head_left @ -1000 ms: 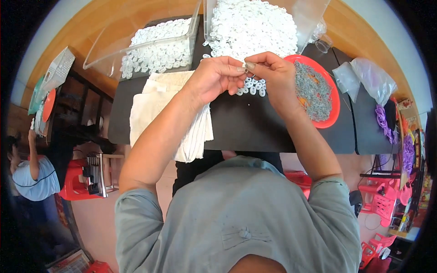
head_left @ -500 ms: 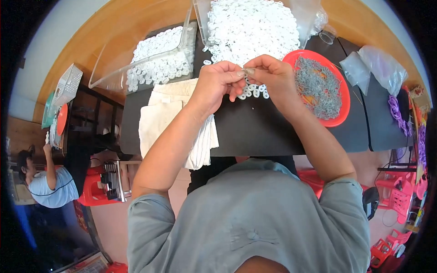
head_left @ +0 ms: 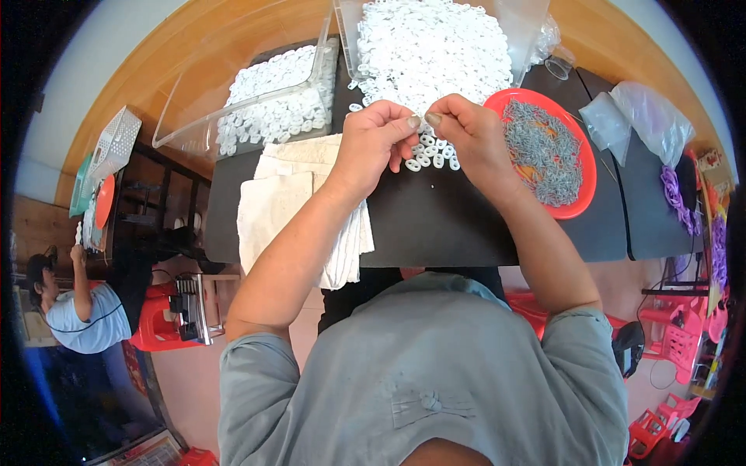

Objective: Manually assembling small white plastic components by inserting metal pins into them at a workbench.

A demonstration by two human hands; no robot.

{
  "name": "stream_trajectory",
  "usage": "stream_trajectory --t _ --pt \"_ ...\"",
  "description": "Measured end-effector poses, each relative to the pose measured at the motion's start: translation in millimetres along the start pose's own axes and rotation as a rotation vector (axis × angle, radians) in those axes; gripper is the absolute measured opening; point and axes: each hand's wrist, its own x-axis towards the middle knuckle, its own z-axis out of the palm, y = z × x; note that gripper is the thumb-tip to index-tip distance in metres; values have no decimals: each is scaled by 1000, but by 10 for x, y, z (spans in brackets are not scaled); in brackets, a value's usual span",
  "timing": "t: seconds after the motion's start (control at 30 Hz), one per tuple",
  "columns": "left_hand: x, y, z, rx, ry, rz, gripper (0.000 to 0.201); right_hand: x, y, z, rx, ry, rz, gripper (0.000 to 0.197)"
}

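Dark tabletop stretches across the room, wood panelling curving behind it, and here's the action, right at the middle! Left hand up, fingers curled, thumb tip close against the forefinger; right hand facing it, bent the same way, the fingertips of both just apart. Are they gripping a piece? Too small for me to tell! Right beneath the fingertips, on the table, lies a little cluster of white oval pieces with holes through them. Beyond, a clear bin brims with a great white heap of them, and a second clear container stands off to the left. Beside the right hand, a red basin carries a tangle of small grey metal parts. Folded cream cloth lies beneath the left forearm.
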Motion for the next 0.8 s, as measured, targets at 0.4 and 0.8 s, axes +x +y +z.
stream_trajectory --t 0.4,0.8 --pt "-28 -17 20 178 1 52 11 -11 10 -25 -219 -31 -116 9" --pt "-28 -12 24 161 42 63 9 2 40 -14 -196 -40 -104 8"
